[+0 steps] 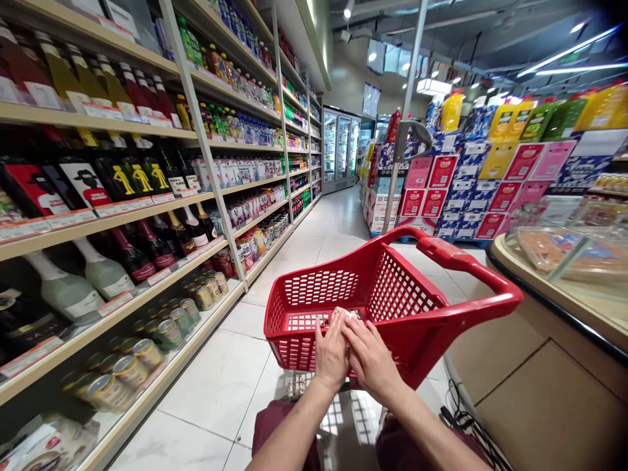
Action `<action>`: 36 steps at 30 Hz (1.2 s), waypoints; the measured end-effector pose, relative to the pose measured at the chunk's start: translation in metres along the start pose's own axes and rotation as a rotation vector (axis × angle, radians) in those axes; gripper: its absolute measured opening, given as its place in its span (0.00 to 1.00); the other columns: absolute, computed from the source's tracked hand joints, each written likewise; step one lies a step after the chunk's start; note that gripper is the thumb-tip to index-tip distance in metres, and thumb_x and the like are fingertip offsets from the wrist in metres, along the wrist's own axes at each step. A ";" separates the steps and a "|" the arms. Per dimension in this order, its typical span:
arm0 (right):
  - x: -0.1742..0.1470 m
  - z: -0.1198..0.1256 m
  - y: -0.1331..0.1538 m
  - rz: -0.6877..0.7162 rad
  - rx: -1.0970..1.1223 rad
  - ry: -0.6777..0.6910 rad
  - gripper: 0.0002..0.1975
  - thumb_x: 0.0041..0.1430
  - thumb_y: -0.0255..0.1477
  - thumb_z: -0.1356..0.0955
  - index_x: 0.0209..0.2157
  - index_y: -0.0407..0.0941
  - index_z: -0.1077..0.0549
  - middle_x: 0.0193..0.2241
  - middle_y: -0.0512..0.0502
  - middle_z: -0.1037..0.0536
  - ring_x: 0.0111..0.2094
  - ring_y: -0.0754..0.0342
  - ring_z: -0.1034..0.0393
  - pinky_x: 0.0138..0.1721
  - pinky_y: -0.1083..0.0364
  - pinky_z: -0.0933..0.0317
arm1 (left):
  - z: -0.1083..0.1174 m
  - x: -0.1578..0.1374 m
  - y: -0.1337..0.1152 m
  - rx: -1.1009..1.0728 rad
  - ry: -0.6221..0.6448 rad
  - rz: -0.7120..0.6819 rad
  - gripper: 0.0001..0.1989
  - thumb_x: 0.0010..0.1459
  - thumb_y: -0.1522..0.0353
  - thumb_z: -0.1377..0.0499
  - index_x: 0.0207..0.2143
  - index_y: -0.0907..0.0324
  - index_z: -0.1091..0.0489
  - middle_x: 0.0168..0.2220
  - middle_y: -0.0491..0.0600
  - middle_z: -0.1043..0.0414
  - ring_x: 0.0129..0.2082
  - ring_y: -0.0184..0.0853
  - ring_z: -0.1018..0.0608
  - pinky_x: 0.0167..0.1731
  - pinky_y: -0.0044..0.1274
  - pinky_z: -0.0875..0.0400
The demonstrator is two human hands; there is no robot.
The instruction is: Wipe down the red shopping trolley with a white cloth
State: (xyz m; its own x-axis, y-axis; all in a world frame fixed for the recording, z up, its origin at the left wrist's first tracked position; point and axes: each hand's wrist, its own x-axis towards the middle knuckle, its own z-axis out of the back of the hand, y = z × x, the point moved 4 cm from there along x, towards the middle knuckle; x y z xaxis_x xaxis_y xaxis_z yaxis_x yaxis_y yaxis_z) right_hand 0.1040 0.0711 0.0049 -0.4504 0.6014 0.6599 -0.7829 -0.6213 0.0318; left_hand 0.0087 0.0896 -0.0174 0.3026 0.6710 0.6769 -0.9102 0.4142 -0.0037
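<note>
A red plastic shopping cart (pixel 422 337) with perforated sides stands right in front of me, its handle raised on the right. My left hand (pixel 331 353) and my right hand (pixel 371 353) are close together at the cart's near side, over its rim. Both have their fingers closed inward. A small whitish patch with dark marks (pixel 352 314) shows just beyond the fingertips. My fingers cover most of it, so I cannot tell its kind. The basket floor is partly hidden behind my hands.
Shelves (pixel 142 219) of bottles and cans line the left side. On the right stands a rounded counter (pixel 534 366) with clear food boxes (pixel 554 252); black cables (pixel 466 409) lie at its foot. Stacked drink cartons (pixel 464 190) and a metal pole (pixel 392 196) stand ahead, with glass-door fridges (pixel 338 144) beyond.
</note>
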 end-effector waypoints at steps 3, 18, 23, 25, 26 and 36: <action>0.013 -0.011 0.003 -0.084 0.036 0.074 0.25 0.51 0.24 0.40 0.53 0.41 0.40 0.53 0.39 0.37 0.55 0.49 0.46 0.54 0.44 0.54 | 0.005 -0.011 0.020 0.039 0.039 0.051 0.25 0.57 0.70 0.55 0.58 0.63 0.53 0.55 0.56 0.42 0.57 0.38 0.42 0.55 0.42 0.54; -0.020 0.045 -0.084 -0.146 -0.294 -0.223 0.16 0.59 0.26 0.42 0.48 0.48 0.34 0.48 0.46 0.30 0.51 0.51 0.39 0.55 0.46 0.57 | 0.007 -0.022 0.032 0.111 0.045 0.090 0.29 0.53 0.73 0.52 0.58 0.63 0.55 0.57 0.57 0.45 0.58 0.41 0.46 0.55 0.44 0.56; -0.010 0.025 -0.060 -0.056 -0.264 -0.166 0.16 0.59 0.27 0.41 0.48 0.49 0.34 0.48 0.48 0.30 0.51 0.53 0.40 0.55 0.49 0.57 | -0.003 -0.005 -0.005 0.050 0.107 -0.002 0.31 0.51 0.71 0.50 0.58 0.64 0.55 0.58 0.56 0.49 0.59 0.41 0.49 0.55 0.42 0.54; -0.010 0.033 -0.069 -0.049 -0.272 -0.161 0.14 0.59 0.28 0.41 0.46 0.50 0.32 0.47 0.49 0.30 0.51 0.53 0.39 0.56 0.48 0.58 | -0.005 -0.002 -0.011 0.052 0.115 -0.012 0.32 0.51 0.70 0.50 0.58 0.64 0.55 0.59 0.55 0.49 0.59 0.41 0.50 0.56 0.41 0.54; -0.014 0.043 -0.081 -0.076 -0.298 -0.182 0.14 0.59 0.27 0.41 0.45 0.50 0.31 0.47 0.49 0.29 0.51 0.52 0.39 0.56 0.47 0.59 | -0.005 -0.002 -0.012 0.054 0.116 -0.018 0.32 0.51 0.70 0.50 0.58 0.63 0.55 0.59 0.55 0.49 0.59 0.41 0.50 0.56 0.41 0.54; -0.043 0.095 -0.132 -0.132 -0.419 -0.158 0.17 0.58 0.23 0.42 0.47 0.49 0.33 0.50 0.47 0.32 0.53 0.53 0.42 0.56 0.48 0.60 | -0.004 0.003 -0.028 0.048 0.117 -0.042 0.34 0.47 0.74 0.51 0.58 0.66 0.56 0.59 0.56 0.51 0.60 0.41 0.50 0.56 0.41 0.54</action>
State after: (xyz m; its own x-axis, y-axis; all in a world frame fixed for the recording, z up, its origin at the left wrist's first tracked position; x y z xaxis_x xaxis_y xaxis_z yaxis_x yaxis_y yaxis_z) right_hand 0.2671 0.0792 0.0431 -0.2898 0.5578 0.7778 -0.9497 -0.2685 -0.1613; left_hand 0.0364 0.0824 -0.0187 0.3691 0.7220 0.5852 -0.9076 0.4156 0.0598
